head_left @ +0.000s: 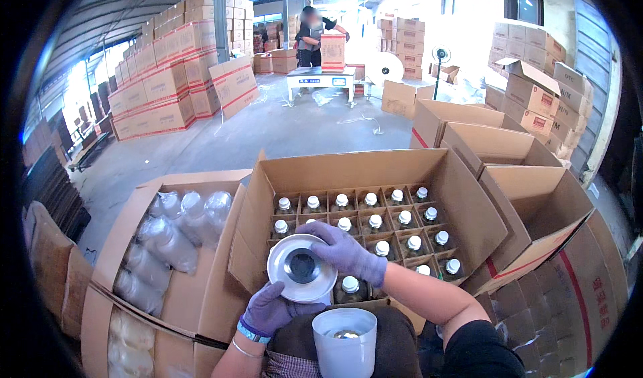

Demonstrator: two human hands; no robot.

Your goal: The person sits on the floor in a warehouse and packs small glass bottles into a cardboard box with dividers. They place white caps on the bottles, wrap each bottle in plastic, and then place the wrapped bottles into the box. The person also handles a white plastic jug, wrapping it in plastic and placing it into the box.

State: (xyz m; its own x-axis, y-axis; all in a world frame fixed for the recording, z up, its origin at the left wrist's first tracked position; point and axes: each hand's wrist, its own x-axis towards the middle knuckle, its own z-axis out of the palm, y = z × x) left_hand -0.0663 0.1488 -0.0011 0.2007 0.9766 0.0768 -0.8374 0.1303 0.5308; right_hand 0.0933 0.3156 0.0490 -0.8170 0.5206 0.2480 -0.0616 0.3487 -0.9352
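White disc (303, 267) gripped from both sides

Left hand (269, 309) low, right hand (349, 252) high, likely steadying it; dividers (327, 202) keep bottles (350, 286) apart.

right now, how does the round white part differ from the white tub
The round white part is in the left hand and right hand; the white tub is unheld. The round white part has a dark centre; the white tub has something shiny inside. Both have round rims.
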